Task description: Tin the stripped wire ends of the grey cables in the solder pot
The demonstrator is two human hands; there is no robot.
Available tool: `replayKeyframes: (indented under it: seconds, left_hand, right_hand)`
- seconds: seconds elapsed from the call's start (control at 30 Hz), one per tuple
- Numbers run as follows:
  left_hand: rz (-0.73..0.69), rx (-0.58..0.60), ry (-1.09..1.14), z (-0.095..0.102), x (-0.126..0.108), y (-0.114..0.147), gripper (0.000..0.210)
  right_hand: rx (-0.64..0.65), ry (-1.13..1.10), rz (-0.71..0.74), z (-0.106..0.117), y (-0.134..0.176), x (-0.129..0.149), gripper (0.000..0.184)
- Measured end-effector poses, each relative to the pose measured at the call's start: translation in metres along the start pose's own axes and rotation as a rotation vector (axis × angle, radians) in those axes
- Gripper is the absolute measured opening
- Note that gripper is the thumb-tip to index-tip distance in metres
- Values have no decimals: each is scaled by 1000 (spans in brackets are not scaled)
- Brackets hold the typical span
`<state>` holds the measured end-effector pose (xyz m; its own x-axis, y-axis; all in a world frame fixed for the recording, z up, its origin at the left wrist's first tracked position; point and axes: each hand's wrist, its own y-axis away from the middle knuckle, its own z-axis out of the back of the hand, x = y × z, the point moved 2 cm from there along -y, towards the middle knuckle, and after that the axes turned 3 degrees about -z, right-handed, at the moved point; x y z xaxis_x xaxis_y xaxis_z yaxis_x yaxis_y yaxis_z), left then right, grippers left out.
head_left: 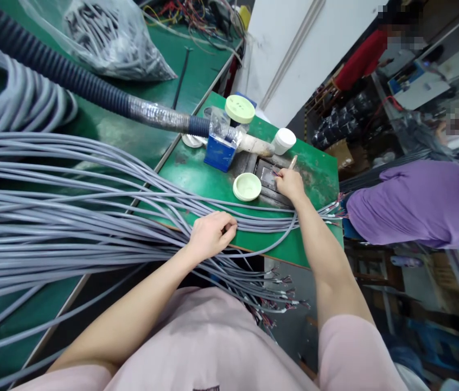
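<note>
My right hand (290, 184) is closed on the end of a grey cable. Thin dark and red wires (277, 174) stick out from its fingertips over a small metal pot with a flat silvery surface (268, 176). Part of that cable is hidden behind my right forearm. My left hand (213, 234) lies over a bundle of grey cables (132, 239), its fingers curled in; whatever they grip is hidden. Just left of the pot sits a round pale-green dish (247, 187). A tan stick (293, 162) rises behind my right hand.
A ribbed black hose (91, 87) runs to a blue box (219, 152) beside the pot. A white tub (284, 141) stands behind. Stripped cable ends (282, 293) hang off the front edge. A person in purple (416, 206) is at the right. A bag of cable pieces (111, 38) lies back left.
</note>
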<state>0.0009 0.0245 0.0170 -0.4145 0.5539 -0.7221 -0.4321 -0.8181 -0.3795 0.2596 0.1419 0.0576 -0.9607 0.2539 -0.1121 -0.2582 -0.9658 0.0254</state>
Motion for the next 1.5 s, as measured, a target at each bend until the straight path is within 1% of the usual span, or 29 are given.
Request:
replayKeyframes:
  seconds: [0.9, 1.1, 1.2, 1.3, 1.4, 1.5]
  left_hand:
    - [-11, -2, -32, 0, 0, 0, 13]
    - [-12, -2, -22, 0, 0, 1, 14]
    - [-3, 6, -22, 0, -1, 1, 15]
    - [5, 14, -21, 0, -1, 0, 15]
    - [20, 15, -18, 1, -1, 0, 15]
    - [24, 7, -6, 0, -1, 0, 15]
  right_hand:
    - [13, 46, 22, 3, 0, 2, 29]
    - [-4, 1, 9, 6, -1, 1, 26]
    - [-43, -140, 1, 12, 1, -2, 21]
    - [-91, -455, -1, 23, 15, -6, 21]
    - [-93, -839, 11, 35, 44, -6, 21]
    - [-72, -1086, 56, 45, 81, -2, 19]
